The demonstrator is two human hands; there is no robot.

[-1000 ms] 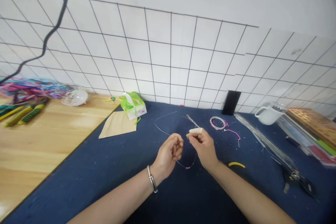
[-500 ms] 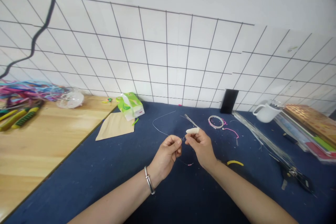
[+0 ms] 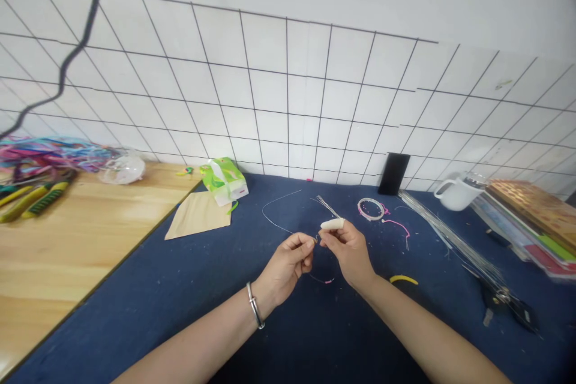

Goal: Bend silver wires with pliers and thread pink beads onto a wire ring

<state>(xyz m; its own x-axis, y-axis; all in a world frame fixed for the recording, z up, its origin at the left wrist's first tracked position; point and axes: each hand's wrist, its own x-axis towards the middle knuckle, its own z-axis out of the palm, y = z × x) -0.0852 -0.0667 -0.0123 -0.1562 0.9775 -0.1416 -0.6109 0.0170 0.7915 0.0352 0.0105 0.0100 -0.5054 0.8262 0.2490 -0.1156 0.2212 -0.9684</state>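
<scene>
Over the dark blue mat (image 3: 180,300), my left hand (image 3: 290,264) pinches a thin wire (image 3: 270,218) that curves up behind it; a silver bangle is on the wrist. Close beside it, almost touching, my right hand (image 3: 348,252) is pinched too, with a white cover on one finger. A tiny bent piece of wire shows between the fingertips. Which fingers hold it is too small to tell. Behind the right hand lies a small bundle of wires (image 3: 327,205). A strand with a pink end (image 3: 329,281) lies below the hands.
A green tissue pack (image 3: 224,181) overlaps a beige cloth (image 3: 198,216) at left. Pliers (image 3: 49,198) and colourful strips rest on the wooden surface. To the right are a ring with pink thread (image 3: 371,209), long wires (image 3: 450,237), a white mug (image 3: 459,192), books and keys.
Both hands have shifted very slightly to the right, and my left fingertips are a little closer to my right ones. Both stay pinched.
</scene>
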